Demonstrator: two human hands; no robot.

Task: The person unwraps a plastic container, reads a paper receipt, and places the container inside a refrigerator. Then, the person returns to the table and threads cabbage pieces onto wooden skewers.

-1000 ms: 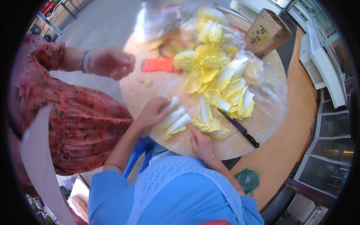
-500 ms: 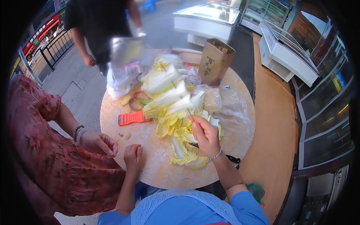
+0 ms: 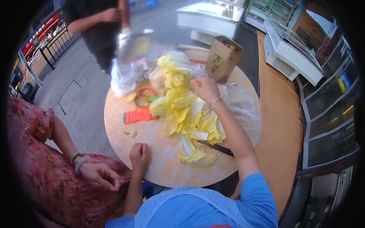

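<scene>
Frilly yellow cabbage leaves (image 3: 176, 100) with white ribs lie overlapping from near the far edge of the round, cream-coloured tabletop (image 3: 163, 169) toward its near edge.

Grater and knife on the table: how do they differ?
The grater is orange-red, the knife dark. The grater is broad, the knife slim. The grater lies left of the cabbage leaves, the knife by their near right edge. Both lie on the round table.

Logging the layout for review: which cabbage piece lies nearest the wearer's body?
The cabbage piece just left of the black knife, frilly end toward the wearer; the others lie farther back.
</scene>
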